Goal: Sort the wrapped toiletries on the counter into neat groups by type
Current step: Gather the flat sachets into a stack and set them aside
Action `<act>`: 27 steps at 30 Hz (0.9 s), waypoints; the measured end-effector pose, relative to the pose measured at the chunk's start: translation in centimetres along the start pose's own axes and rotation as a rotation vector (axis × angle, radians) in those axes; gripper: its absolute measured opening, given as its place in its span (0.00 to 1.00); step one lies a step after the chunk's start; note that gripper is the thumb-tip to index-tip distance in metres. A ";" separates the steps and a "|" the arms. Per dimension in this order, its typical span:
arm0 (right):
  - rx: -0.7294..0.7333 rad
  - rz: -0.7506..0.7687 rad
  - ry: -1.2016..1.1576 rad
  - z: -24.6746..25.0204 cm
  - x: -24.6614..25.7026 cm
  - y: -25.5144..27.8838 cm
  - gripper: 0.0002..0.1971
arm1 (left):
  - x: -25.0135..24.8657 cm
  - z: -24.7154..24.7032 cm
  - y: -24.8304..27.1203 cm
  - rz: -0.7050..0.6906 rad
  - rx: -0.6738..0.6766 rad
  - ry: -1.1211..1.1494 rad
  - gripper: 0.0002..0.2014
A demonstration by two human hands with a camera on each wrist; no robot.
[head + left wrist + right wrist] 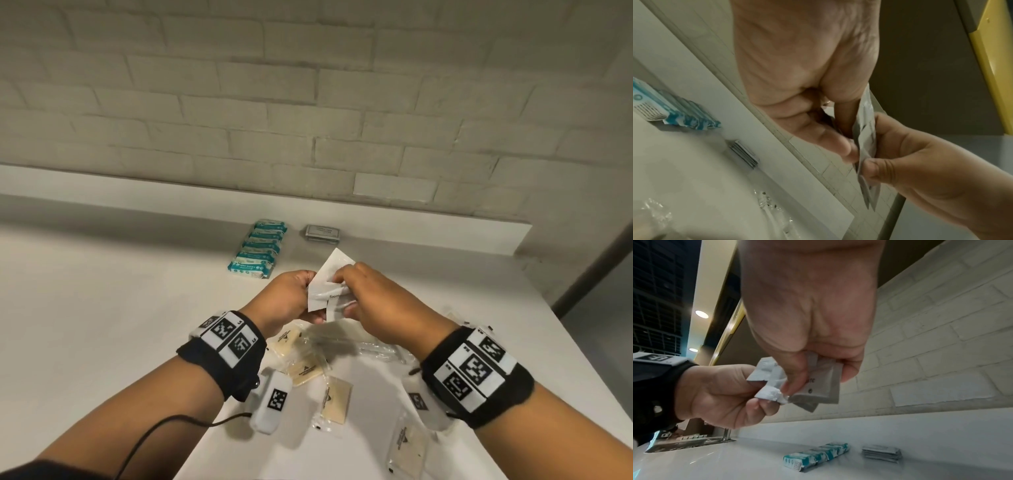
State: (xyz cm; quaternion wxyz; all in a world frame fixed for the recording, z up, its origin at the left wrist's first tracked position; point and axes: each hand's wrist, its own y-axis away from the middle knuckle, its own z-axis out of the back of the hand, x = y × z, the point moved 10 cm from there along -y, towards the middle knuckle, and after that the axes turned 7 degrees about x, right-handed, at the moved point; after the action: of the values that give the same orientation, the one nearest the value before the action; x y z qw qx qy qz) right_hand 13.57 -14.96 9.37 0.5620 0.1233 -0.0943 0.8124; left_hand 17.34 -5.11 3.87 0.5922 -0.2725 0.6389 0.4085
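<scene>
Both hands hold a small bunch of white paper sachets (329, 289) above the counter (102, 301). My left hand (291, 298) grips their left edge, fingers curled round it. From the right, my right hand (356, 291) pinches the sachets (818, 386) between thumb and fingers. In the left wrist view the sachets (865, 142) show edge-on between the two hands. Behind them, a row of teal-and-white packets (260, 250) lies by a stack of grey sachets (322, 233). Below my wrists lie cream soap bars in clear wrap (337, 399) and clear-wrapped items (376, 346), unsorted.
A raised ledge (411, 216) and a white brick wall (308, 102) close off the counter's far side. The counter's right edge (561, 342) drops to the floor. A sink recess (690, 443) shows at the left in the right wrist view. Another wrapped soap bar (409, 445) lies near the front.
</scene>
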 end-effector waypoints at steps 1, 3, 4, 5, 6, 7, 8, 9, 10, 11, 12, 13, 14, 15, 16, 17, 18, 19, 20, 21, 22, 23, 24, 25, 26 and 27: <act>0.016 -0.041 -0.054 -0.3 -0.5 0.1 0.22 | 0.1 0.0 0.0 0.004 0.008 -0.008 0.12; 0.043 -0.085 -0.055 -0.5 -1.1 0.2 0.20 | 0.2 0.0 -0.1 0.009 0.011 -0.001 0.11; 0.046 -0.095 -0.040 -0.4 -1.3 0.3 0.16 | 0.2 -0.1 0.0 0.004 0.014 0.022 0.10; 0.042 -0.114 -0.050 0.1 -1.7 0.4 0.12 | 0.3 0.2 -0.2 -0.007 0.010 0.027 0.09; 0.038 -0.143 -0.104 0.6 -2.3 0.6 0.08 | 0.3 0.6 -0.3 -0.022 -0.003 -0.003 0.09; 0.028 -0.171 -0.200 1.2 -3.0 0.8 0.05 | 0.3 1.3 -0.5 -0.040 -0.030 -0.089 0.08; 0.013 -0.194 -0.323 1.7 -3.9 0.9 0.05 | 0.2 2.0 -0.6 -0.058 -0.068 -0.217 0.09; -0.008 -0.210 -0.452 2.3 -4.7 1.1 0.05 | -0.1 2.6 -0.7 -0.082 -0.108 -0.374 0.10; -0.024 -0.215 -0.570 2.7 -5.2 1.1 0.06 | -0.7 2.9 -0.6 -0.118 -0.138 -0.529 0.11; -0.025 -0.213 -0.675 2.7 -5.5 1.1 0.07 | -1.5 2.6 -0.5 -0.184 -0.157 -0.651 0.11; -0.008 -0.209 -0.769 2.4 -5.5 1.0 0.08 | -2.6 2.0 -0.3 -0.276 -0.162 -0.713 0.12; 0.024 -0.209 -0.842 1.9 -5.2 0.9 0.08 | -3.7 1.2 0.0 -0.376 -0.161 -0.735 0.12; 0.066 -0.212 -0.893 1.1 -4.8 0.7 0.10 | -4.8 0.5 0.4 -0.475 -0.170 -0.738 0.12; 0.100 -0.213 -0.919 0.4 -4.3 0.5 0.11 | -5.5 0.2 0.7 -0.546 -0.197 -0.736 0.12; 0.112 -0.213 -0.913 -0.2 -4.0 0.4 0.12 | -6.3 0.0 0.9 -0.590 -0.237 -0.734 0.11; 0.104 -0.214 -0.895 -0.5 -3.7 0.1 0.13 | -6.7 -0.1 0.9 -0.604 -0.279 -0.733 0.11; 0.074 -0.223 -0.873 -0.6 -3.5 0.0 0.12 | -6.7 0.0 0.7 -0.599 -0.308 -0.712 0.13; 0.030 -0.238 -0.870 -0.6 -3.6 -0.1 0.12 | -6.6 0.2 0.4 -0.572 -0.322 -0.672 0.18; -0.019 -0.250 -0.896 -0.5 -3.7 -0.1 0.12 | -6.4 0.5 0.1 -0.526 -0.326 -0.596 0.23; -0.064 -0.254 -0.948 -0.5 -3.8 -0.1 0.14 | -5.8 1.0 -0.3 -0.471 -0.322 -0.478 0.27; -0.093 -0.254 -1.011 -0.5 -3.9 0.0 0.17 | -5.1 1.4 -0.7 -0.414 -0.299 -0.289 0.28; -0.104 -0.254 -1.062 -0.6 -3.9 0.0 0.22 | -4.2 1.5 -1.2 -0.345 -0.258 -0.072 0.27; -0.101 -0.258 -1.095 -1.0 -3.9 0.1 0.27 | -3.4 1.0 -1.6 -0.275 -0.189 0.108 0.24; -0.091 -0.254 -1.123 -1.3 -3.8 0.0 0.33 | -2.9 0.1 -2.0 -0.215 -0.099 0.223 0.23; -0.076 -0.246 -1.147 -1.7 -3.6 -0.2 0.37 | -2.6 -1.1 -2.1 -0.168 -0.012 0.291 0.22; -0.066 -0.229 -1.173 -2.1 -3.2 -0.5 0.40 | -2.2 -2.1 -2.1 -0.128 0.043 0.334 0.21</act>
State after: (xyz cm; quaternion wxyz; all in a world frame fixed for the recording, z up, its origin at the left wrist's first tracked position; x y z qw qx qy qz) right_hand 14.92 -17.05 6.39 0.5035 0.5433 -0.4001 0.5397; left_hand 18.28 -8.30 5.57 0.5083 -0.3640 0.7184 0.3051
